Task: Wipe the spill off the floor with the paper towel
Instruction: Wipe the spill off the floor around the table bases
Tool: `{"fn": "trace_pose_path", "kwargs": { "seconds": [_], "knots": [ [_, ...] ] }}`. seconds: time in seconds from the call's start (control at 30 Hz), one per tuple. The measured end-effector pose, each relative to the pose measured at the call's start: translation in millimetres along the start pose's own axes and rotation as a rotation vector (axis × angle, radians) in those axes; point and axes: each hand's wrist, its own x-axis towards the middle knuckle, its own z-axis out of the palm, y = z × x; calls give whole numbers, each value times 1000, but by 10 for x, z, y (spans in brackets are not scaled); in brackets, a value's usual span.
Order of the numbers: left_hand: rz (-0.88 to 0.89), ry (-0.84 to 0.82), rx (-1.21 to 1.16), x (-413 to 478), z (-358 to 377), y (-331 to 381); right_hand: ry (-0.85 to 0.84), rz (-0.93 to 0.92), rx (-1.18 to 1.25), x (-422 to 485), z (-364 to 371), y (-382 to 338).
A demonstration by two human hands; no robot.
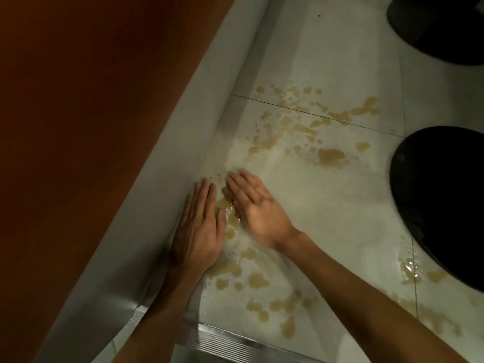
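Observation:
A yellow-brown spill lies in blots and puddles over the pale floor tiles, from the far tile joint down to the near metal strip. My left hand and my right hand lie flat side by side on the floor, fingers straight, next to the white baseboard. They press on a pale, wet sheet that looks like the paper towel. It blends with the tile and its edges are hard to tell. Brown liquid shows between the two hands.
A white baseboard and an orange-brown panel close off the left side. Two black rounded objects sit on the floor at the right. A ribbed metal threshold strip crosses the near edge.

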Motion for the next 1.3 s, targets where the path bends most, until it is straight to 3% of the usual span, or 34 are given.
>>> {"fn": "trace_pose_path", "kwargs": {
  "seconds": [0.13,0.27,0.37,0.47,0.63,0.8,0.87,0.97,1.13,1.3],
  "knots": [
    [0,4,25,-6,21,-18,-119,-163,-7,194,-168,333],
    [-3,-7,22,-18,19,-25,-109,136,20,592,-216,509],
    [-10,-2,18,-18,16,-10,-62,192,21,518,-112,327],
    [-27,17,16,-15,26,20,-26,79,14,278,-25,145],
    [-29,32,17,-10,0,28,-140,-150,-8,321,-127,348],
    [-30,12,30,-7,-25,27,-144,196,27,850,-136,610],
    [-28,23,31,-14,-30,29,-112,251,28,836,-75,473],
    [-27,43,17,-5,-20,44,-58,135,26,548,13,188],
    [-45,59,-36,-48,-71,45,-198,-164,36,447,-88,261],
    [-46,105,-104,-54,-204,67,-184,148,35,753,-77,183]
  ]
}}
